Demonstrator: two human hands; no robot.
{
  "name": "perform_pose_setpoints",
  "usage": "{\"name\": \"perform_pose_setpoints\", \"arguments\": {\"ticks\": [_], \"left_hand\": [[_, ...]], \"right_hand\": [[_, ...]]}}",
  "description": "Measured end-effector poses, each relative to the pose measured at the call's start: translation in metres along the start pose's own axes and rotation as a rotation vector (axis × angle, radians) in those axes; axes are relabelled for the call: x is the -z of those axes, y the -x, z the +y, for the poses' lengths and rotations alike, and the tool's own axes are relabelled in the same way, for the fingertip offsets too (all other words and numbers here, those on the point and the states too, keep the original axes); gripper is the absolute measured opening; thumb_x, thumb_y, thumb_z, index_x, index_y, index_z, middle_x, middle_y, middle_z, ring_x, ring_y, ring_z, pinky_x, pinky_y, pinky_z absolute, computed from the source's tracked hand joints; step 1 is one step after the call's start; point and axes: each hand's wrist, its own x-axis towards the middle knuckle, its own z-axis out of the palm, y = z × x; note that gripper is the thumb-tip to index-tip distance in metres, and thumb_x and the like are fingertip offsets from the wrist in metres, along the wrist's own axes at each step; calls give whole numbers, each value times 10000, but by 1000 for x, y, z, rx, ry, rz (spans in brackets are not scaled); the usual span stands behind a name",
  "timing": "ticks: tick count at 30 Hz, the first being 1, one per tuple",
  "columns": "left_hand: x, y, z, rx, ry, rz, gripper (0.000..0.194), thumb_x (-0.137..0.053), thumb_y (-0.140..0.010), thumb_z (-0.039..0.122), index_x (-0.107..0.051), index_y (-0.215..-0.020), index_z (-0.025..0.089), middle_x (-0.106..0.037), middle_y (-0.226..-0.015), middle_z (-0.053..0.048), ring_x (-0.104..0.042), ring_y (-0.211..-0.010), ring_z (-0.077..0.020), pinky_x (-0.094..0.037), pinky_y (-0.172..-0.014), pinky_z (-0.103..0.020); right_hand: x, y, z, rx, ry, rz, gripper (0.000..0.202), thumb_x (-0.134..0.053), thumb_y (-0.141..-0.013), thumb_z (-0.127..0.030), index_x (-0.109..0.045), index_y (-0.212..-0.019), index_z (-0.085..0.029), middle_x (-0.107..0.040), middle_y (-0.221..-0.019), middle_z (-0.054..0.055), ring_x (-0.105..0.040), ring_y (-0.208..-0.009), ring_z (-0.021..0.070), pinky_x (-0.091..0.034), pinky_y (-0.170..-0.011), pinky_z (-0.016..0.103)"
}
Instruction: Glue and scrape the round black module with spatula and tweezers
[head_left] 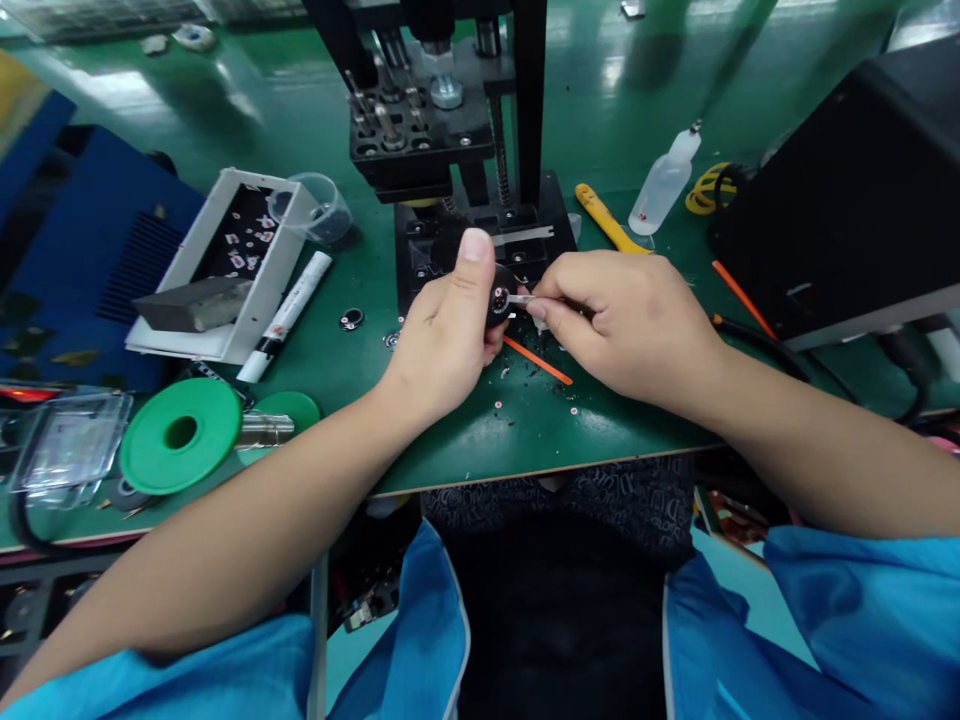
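My left hand (446, 335) is closed around a small round black part (498, 300), its thumb pointing up. A silvery ring with a reddish dot shows on the part's face. Between thumb and forefinger, my right hand (622, 315) pinches a thin metal tool (519, 299), whose tip reaches the face of the black part. Whether the tip is tweezers or a blade I cannot tell. Beneath the hands lies an orange stick (538, 360) among dark scraps and small white bits with red dots (574, 411).
A black press (480, 120) stands just behind my hands. To the left are a white box (225, 215), a marker (285, 318) and a green solder spool (180, 435). At the right are a yellow-handled tool (604, 218), a squeeze bottle (664, 185) and a black machine (840, 200).
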Motion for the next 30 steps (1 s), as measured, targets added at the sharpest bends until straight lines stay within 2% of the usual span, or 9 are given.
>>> {"name": "perform_pose_setpoints", "arguments": {"ticks": [5, 9, 15, 19, 24, 30], "left_hand": [[-3, 1, -3, -64, 7, 10, 785, -486, -1264, 781, -547, -700, 238, -522, -610, -13, -467, -542, -129, -357, -541, -296], [-3, 2, 2, -74, -93, 13, 815, -399, -1288, 773, -510, -689, 232, -491, -624, -12, -482, -572, -132, -346, -592, -286], [-2, 5, 4, -163, -163, 8, 772, -569, -1245, 790, -512, -708, 238, -515, -732, -31, -499, -700, -173, -354, -625, -326], [-4, 6, 5, -143, -142, 27, 773, -559, -1252, 782, -511, -700, 242, -508, -711, -25, -493, -679, -172, -363, -607, -323], [-8, 5, 7, -76, -62, 22, 813, -509, -1259, 762, -486, -635, 242, -490, -573, -21, -454, -536, -133, -335, -548, -322], [-10, 4, 4, 6, -4, 43, 743, -483, -1265, 741, -513, -716, 242, -466, -569, 2, -439, -490, -124, -358, -528, -276]], "right_hand": [[-1, 2, -1, 9, 3, 20, 217, -670, -1172, -312, -830, -1041, -245, -843, -1020, 51, -747, -974, 263, -469, -861, 403], [-1, 2, 1, 11, 15, 20, 224, -674, -1169, -319, -830, -1025, -246, -847, -1021, 54, -750, -976, 264, -462, -843, 405], [-1, 3, 0, 5, 15, -11, 231, -666, -1184, -308, -816, -1023, -237, -834, -1004, 40, -742, -953, 245, -463, -854, 393], [-2, 5, -2, 15, 117, -15, 270, -627, -1213, -323, -817, -1044, -233, -855, -1062, 77, -763, -1008, 270, -479, -871, 411], [-4, 7, -3, 30, 172, 11, 303, -603, -1228, -332, -838, -1068, -228, -876, -1096, 86, -772, -1021, 281, -493, -861, 421], [-2, 8, -4, 36, 175, 6, 300, -615, -1238, -329, -853, -1083, -233, -896, -1109, 80, -789, -1038, 279, -501, -863, 415]]}}
